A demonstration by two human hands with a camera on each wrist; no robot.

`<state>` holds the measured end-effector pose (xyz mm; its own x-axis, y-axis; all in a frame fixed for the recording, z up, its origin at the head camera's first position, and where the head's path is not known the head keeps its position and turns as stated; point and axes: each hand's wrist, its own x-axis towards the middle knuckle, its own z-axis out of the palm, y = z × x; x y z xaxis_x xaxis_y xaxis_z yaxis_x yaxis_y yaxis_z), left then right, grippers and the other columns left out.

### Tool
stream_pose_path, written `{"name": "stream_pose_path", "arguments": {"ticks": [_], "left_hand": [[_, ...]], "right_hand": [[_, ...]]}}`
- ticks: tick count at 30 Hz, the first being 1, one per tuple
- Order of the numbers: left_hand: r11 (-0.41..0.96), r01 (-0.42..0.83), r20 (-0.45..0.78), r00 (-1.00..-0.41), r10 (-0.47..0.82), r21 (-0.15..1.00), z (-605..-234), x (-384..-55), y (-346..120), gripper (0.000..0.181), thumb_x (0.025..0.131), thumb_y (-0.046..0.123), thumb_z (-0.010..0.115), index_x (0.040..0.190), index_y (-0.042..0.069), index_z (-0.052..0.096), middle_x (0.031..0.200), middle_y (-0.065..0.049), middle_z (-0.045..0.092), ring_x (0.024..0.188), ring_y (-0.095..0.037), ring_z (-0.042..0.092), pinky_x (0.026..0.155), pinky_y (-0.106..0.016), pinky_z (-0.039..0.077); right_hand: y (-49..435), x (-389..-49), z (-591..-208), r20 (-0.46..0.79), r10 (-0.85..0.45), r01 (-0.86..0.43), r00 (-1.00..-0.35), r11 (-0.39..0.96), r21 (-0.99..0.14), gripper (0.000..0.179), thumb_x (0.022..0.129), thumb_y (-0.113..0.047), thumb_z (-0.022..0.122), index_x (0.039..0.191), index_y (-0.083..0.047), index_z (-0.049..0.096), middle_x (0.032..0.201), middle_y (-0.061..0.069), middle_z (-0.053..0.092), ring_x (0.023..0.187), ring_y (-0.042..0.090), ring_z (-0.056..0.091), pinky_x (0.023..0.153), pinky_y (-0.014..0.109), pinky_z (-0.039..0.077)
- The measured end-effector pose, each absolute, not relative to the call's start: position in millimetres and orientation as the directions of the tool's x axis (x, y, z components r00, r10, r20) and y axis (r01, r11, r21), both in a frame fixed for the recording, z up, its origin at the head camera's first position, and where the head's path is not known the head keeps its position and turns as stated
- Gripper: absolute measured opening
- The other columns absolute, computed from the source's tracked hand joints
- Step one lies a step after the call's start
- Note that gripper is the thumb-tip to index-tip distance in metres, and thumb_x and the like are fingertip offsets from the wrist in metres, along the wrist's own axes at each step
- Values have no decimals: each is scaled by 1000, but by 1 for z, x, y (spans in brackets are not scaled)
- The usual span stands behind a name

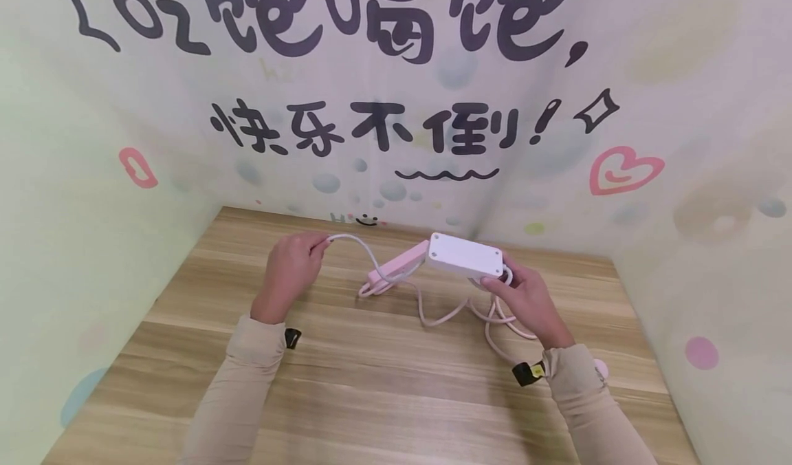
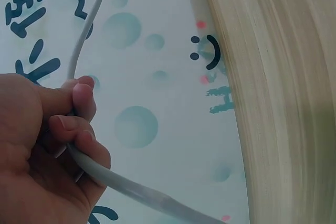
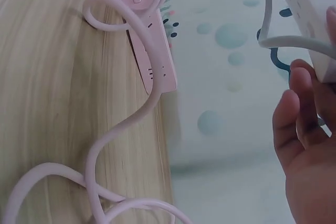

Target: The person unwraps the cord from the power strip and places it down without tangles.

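A white power strip [image 1: 467, 255] is held up above the table, its screwed underside facing up. My right hand [image 1: 526, 300] grips it at its right end, thumb on the near edge. In the right wrist view the power strip [image 3: 310, 17] shows only in part, with a light cord passing by it. My left hand [image 1: 291, 272] pinches the white cord [image 1: 365, 246]; in the left wrist view the cord [image 2: 86, 30] runs through the curled fingers. Between the hands a pink power strip [image 1: 399, 264] lies on the table, its socket face [image 3: 157, 51] seen from the right wrist.
A pink cord [image 1: 439, 322] winds loosely over the wooden table [image 1: 371, 396], below the white strip and toward the right wrist. A printed wall covering [image 1: 309, 197] stands behind the table's back edge, with more at both sides. Each wrist wears a black device [image 1: 528, 374].
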<state>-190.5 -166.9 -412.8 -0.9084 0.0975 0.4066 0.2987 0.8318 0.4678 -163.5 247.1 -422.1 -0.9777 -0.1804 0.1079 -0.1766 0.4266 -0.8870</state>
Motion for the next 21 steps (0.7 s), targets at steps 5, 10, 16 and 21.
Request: {"name": "stream_pose_path", "arguments": {"ticks": [5, 10, 16, 21], "left_hand": [[834, 335, 393, -906, 157, 439, -416, -189, -169, 23, 101, 16, 64, 115, 2, 76, 97, -14, 78, 73, -26, 65, 61, -39, 50], [828, 371, 391, -898, 203, 420, -416, -185, -171, 23, 100, 16, 65, 115, 3, 77, 100, -14, 78, 74, -24, 63, 65, -38, 50], [808, 436, 396, -875, 277, 397, -418, -180, -174, 21, 99, 15, 67, 113, 5, 78, 83, -8, 72, 63, -16, 51, 60, -30, 42], [761, 503, 412, -846, 337, 410, -419, -176, -177, 19, 97, 12, 68, 112, 4, 78, 72, -2, 62, 60, -11, 43, 59, -25, 38]], "right_hand": [[248, -168, -423, 132, -92, -158, -987, 419, -894, 63, 99, -30, 69, 155, -15, 44, 134, 20, 65, 100, -4, 64, 82, 15, 56], [248, -172, -424, 161, 8, -145, -987, 393, -908, 59, 99, -30, 68, 153, -18, 48, 109, 1, 67, 87, 1, 61, 71, 17, 55], [249, -177, -426, 164, 72, -122, -984, 404, -907, 58, 98, -34, 69, 151, -20, 50, 100, -4, 66, 84, 8, 64, 67, 18, 55], [251, -182, -433, 164, 103, -99, -981, 458, -883, 59, 97, -36, 70, 150, -18, 52, 112, 14, 71, 81, 9, 65, 63, 18, 54]]}}
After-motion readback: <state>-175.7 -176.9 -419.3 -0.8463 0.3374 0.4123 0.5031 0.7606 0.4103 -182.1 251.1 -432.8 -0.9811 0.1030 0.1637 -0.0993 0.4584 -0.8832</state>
